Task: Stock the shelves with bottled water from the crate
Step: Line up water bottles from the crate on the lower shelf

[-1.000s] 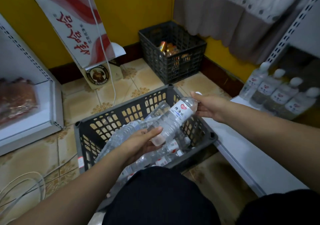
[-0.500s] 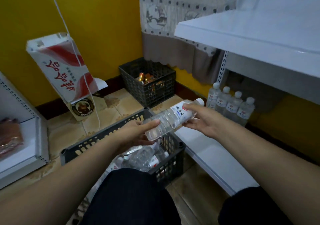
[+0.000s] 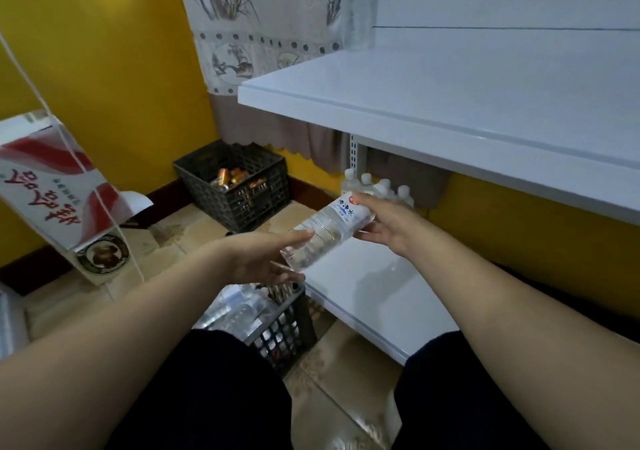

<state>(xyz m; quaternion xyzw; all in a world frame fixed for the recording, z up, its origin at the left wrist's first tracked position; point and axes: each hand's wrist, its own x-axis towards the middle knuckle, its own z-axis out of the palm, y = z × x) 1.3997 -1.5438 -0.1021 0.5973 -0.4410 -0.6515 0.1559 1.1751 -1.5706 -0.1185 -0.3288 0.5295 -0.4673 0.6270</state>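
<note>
A tiled floor (image 3: 166, 259) runs across the lower left of the frame, meeting a yellow wall (image 3: 104, 68) that fills the upper left. A patterned curtain (image 3: 259, 51) hangs at upper centre. White shelving takes up the right side: an upper shelf (image 3: 450, 110) stretches from centre to the right edge, and a lower shelf (image 3: 374, 297) sits beneath it, near the floor. A white and red carton (image 3: 52, 186) leans at the left edge, with a white cord (image 3: 114, 221) hanging across it.

At centre, against the wall, a dark crate (image 3: 239, 186) holds orange cans (image 3: 232, 177). At lower centre, just beside the lower shelf's front edge, a second black crate (image 3: 284, 325) holds clear water bottles (image 3: 239, 311) lying on their sides.

In the middle of the frame a water bottle (image 3: 329, 231) is held tilted above that crate, cap end up and to the right. The left hand (image 3: 266, 259) curls round its lower end, thumb on top and fingers beneath. The right hand (image 3: 384, 224) grips its labelled upper end. Behind the right hand, a row of bottles (image 3: 384, 186) stands upright at the back of the lower shelf.
</note>
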